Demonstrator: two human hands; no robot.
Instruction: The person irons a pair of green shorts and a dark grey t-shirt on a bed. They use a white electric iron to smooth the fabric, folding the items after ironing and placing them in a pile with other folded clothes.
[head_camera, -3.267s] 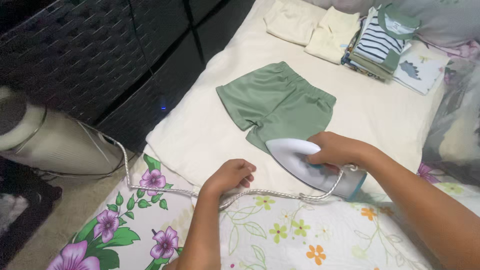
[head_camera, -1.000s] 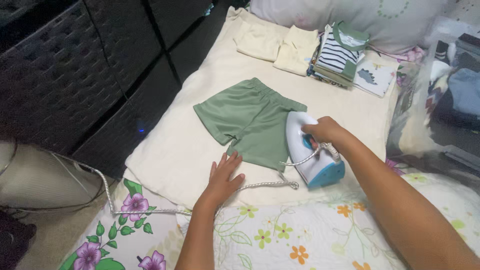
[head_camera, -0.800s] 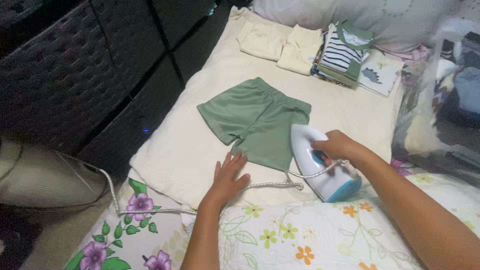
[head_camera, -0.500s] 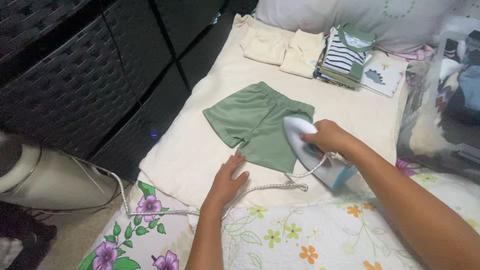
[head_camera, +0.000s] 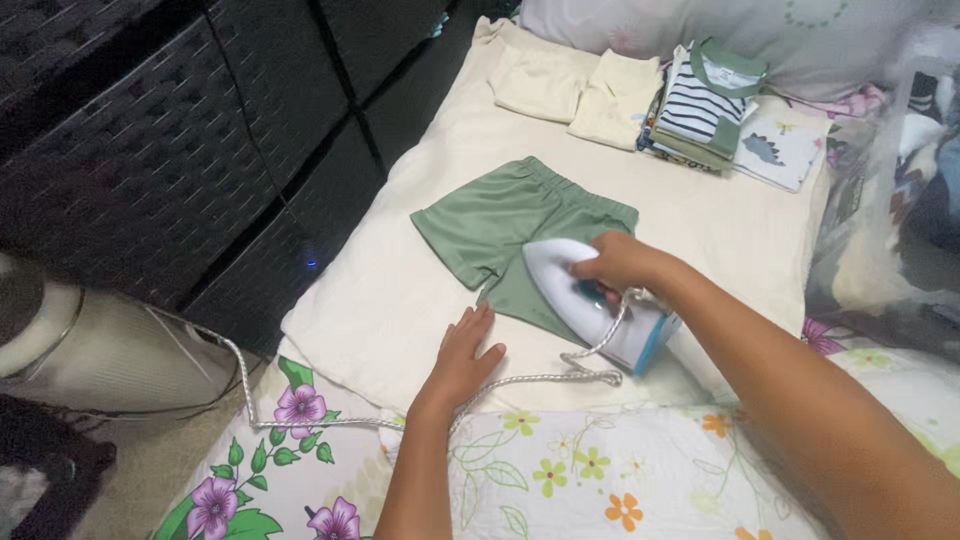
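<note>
A pair of small green shorts lies flat on a cream cloth pad. My right hand grips the handle of a white and blue iron, which rests on the near right leg of the shorts. My left hand lies flat on the cream pad just below the shorts' hem, fingers spread, holding nothing. The iron's braided white cord runs under my left wrist and off to the left.
Folded cream clothes, a striped folded stack and a dinosaur-print piece sit at the pad's far end. Dark woven drawers stand on the left. A white round appliance is at lower left. Floral bedding lies nearest me.
The iron has slid left, from beside the shorts onto their right leg. My left hand stays flat by the hem.
</note>
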